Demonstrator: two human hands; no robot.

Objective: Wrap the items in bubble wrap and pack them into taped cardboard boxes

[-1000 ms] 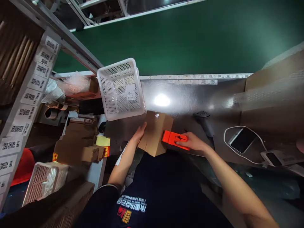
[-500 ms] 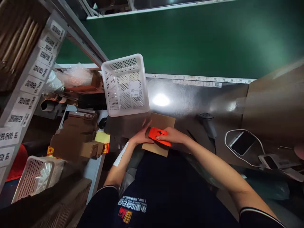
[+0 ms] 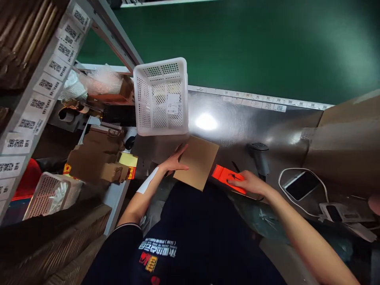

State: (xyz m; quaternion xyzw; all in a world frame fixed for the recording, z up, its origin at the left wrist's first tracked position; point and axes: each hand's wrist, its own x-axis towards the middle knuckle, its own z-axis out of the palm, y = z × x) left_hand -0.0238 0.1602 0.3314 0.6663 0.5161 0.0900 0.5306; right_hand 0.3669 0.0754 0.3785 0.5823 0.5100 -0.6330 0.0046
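A brown cardboard box (image 3: 197,161) lies on the steel table (image 3: 237,126) at its near edge. My left hand (image 3: 175,161) rests against the box's left side with fingers stretched out. To the right of the box, my right hand (image 3: 248,183) lies on an orange tape dispenser (image 3: 227,175) and grips it, down on the table. The box and the dispenser are a little apart.
A white plastic basket (image 3: 162,97) stands behind the box. A black handheld scanner (image 3: 259,154) and a phone with a white cable (image 3: 301,185) lie to the right. Cardboard pieces (image 3: 97,162) and shelves with code labels (image 3: 38,105) are on the left; a large carton (image 3: 347,142) on the right.
My right hand has carried the orange dispenser off the top of the box and to the right, onto the table. The left hand stays at the box's left side.
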